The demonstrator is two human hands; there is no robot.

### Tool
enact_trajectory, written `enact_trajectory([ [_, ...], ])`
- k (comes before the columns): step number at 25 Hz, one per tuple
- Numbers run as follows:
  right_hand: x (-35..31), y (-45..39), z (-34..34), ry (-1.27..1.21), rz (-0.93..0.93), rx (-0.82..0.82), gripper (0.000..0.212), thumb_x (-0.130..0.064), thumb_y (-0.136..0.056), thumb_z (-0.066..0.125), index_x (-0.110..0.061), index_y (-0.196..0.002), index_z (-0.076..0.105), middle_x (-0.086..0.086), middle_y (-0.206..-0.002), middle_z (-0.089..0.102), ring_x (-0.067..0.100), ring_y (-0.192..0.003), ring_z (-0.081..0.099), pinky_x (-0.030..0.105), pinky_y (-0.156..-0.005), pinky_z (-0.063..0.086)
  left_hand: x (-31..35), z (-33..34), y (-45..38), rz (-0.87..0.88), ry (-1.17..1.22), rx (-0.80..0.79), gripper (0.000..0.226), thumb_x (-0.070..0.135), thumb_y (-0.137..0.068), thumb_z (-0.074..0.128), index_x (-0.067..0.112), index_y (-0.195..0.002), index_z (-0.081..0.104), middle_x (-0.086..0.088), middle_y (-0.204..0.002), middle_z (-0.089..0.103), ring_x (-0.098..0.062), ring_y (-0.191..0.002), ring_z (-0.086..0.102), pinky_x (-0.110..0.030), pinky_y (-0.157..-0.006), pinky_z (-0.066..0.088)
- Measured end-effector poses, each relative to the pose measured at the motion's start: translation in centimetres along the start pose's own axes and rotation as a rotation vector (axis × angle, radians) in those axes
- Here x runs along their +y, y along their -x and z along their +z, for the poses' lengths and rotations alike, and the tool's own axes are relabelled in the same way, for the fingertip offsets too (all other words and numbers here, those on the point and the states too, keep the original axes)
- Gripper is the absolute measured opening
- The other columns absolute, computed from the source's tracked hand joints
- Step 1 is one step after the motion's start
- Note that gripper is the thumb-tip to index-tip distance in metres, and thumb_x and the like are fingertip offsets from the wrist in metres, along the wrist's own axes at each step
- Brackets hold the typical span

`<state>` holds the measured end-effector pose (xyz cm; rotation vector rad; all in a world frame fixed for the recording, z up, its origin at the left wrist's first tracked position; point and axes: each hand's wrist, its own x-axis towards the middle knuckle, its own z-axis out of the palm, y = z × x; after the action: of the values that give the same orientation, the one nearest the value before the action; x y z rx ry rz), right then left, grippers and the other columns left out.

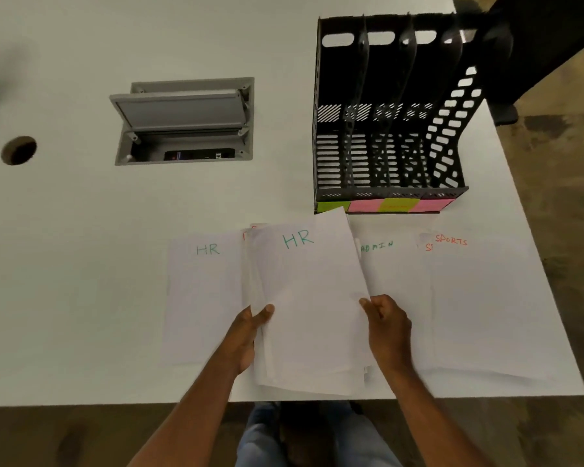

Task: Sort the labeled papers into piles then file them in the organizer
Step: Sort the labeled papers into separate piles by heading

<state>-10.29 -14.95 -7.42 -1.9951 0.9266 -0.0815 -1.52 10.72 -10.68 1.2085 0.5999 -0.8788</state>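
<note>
My left hand point(250, 332) and right hand point(386, 326) each grasp a side of the stack point(312, 308), its top sheet marked HR, over the table point(81, 264). HR pile point(203, 298), ADMIN pile point(395, 281) and SPORTS pile point(479, 305) lie before the organizer point(385, 116).

- Both forearms are bare, with no sleeves, watch, bracelet or rings to be seen.
- The left hand point(250, 335) and the right hand point(386, 326) wear no gloves; the left thumbnail is short and plain.
- Below the near edge of the table point(81, 365), between the two forearms, the legs are clad in blue denim jeans point(262, 433), faded paler over the thighs.
- The gap between the legs is in dark shadow, and what lies there is too dim to make out.
</note>
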Motion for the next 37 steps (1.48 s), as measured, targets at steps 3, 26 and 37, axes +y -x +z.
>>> enact_trajectory([
  [3,-1.2,1.3,2.8,0.028,-0.017,-0.009,0.02,-0.025,-0.101,0.056,-0.015,-0.103,0.073,-0.009,-0.094,0.071,0.006,-0.084,0.064,0.0,-0.071,0.039,1.1,-3.7,1.1,0.004,0.046,0.009,0.034,0.028,-0.083,0.076,0.019,-0.115,0.069,-0.007,-0.112,0.078,-0.018,-0.095,0.077,-0.025,-0.066,0.061],
  [26,-9.5,10.4,19.9,0.14,-0.113,-0.082,0.029,-0.016,-0.101,0.051,-0.005,-0.128,0.055,0.014,-0.113,0.067,0.031,-0.104,0.065,0.036,-0.092,0.052,7.1,-23.8,5.7,0.097,0.451,-0.077,0.04,0.021,-0.085,0.077,0.012,-0.124,0.073,-0.017,-0.127,0.071,-0.034,-0.112,0.07,-0.049,-0.087,0.059],
  [37,-10.3,6.6,12.9,-0.228,0.237,-0.321,0.035,-0.066,-0.086,0.059,-0.033,-0.098,0.062,-0.012,-0.091,0.069,0.008,-0.083,0.065,0.023,-0.069,0.05,5.5,-15.8,3.5,0.08,0.005,0.06,0.059,0.036,-0.075,0.081,0.017,-0.127,0.063,-0.008,-0.116,0.076,-0.028,-0.107,0.072,-0.04,-0.086,0.06],
])
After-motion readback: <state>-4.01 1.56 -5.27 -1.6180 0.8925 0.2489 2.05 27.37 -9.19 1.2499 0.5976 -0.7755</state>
